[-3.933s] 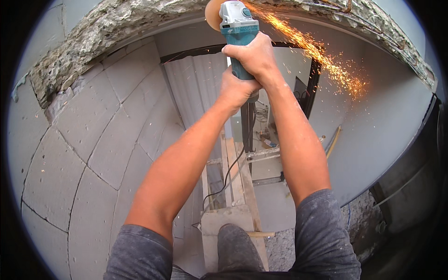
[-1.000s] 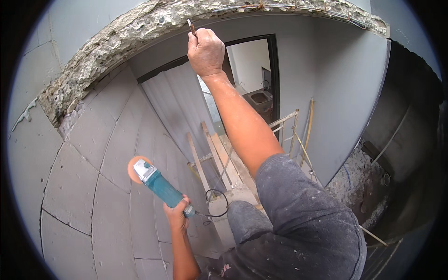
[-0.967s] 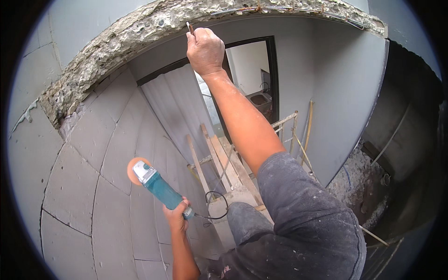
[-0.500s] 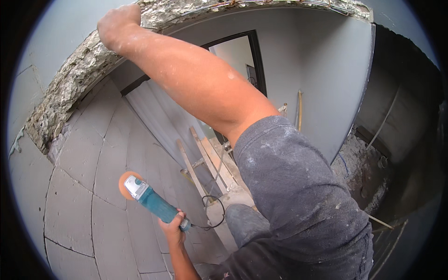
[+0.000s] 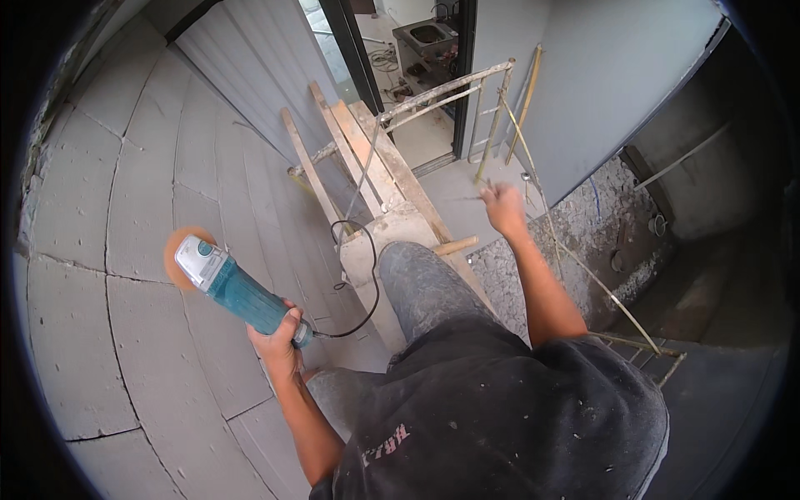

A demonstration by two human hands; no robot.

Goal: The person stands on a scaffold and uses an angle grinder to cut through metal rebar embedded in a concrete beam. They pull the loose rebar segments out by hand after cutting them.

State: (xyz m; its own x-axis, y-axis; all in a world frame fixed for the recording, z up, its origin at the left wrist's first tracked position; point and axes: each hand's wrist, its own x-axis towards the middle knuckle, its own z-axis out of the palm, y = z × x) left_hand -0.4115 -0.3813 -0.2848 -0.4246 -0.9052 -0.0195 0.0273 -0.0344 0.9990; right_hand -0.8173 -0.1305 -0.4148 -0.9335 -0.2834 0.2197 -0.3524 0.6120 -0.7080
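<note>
A teal angle grinder [image 5: 246,293] with a silver head and an orange disc [image 5: 185,258] is in my left hand [image 5: 279,337], its fingers wrapped round the rear of the body. The disc faces the grey block wall [image 5: 142,333]; I cannot tell whether they touch. From the tool's back end a black cord [image 5: 372,304] loops over the planks. Out to the right, above the floor, my right hand [image 5: 504,208] is closed and slightly smeared by motion. A thin, blurred dark streak shows at its fingertips, too unclear to name.
Beneath me are wooden planks [image 5: 387,171] and a dusty board [image 5: 358,258] on a scaffold frame [image 5: 446,90]. Rubble [image 5: 517,292] covers the floor at right. Beyond a dark door frame [image 5: 469,75] stands a sink unit [image 5: 427,35]. A yellow pole [image 5: 525,104] leans against the wall.
My right hand has come down from the broken concrete edge overhead to the right side. The view has tilted downward. The grinder stays in my left hand.
</note>
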